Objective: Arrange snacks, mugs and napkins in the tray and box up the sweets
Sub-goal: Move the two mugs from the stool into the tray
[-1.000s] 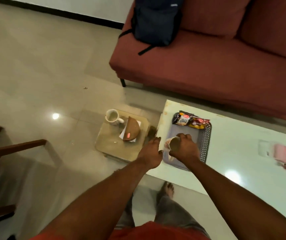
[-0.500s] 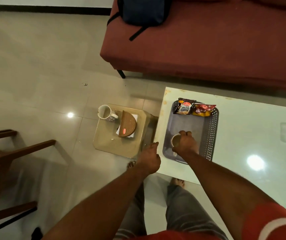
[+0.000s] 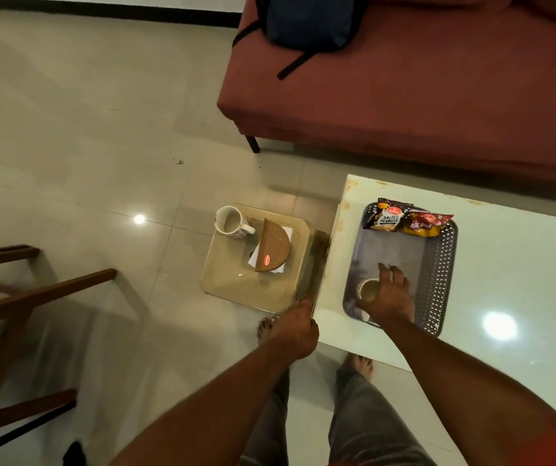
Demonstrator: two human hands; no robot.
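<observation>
Mug [image 3: 369, 290] stands upright in the tray's [image 3: 439, 284] near-left corner with the right hand [image 3: 391, 295] spread loosely over it, grip not closed, bare tray floor stretching to the snack packets [image 3: 404, 220] at the far rim, while the left hand [image 3: 295, 326] hangs curled at the surface's [image 3: 521, 264] left edge.

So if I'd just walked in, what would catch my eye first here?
Probably the right hand setting a mug into the near end of the grey tray on the white table, with two snack packets at the tray's far end. Beside it, a low beige stool carries a second mug and a brown half-round box.
</observation>
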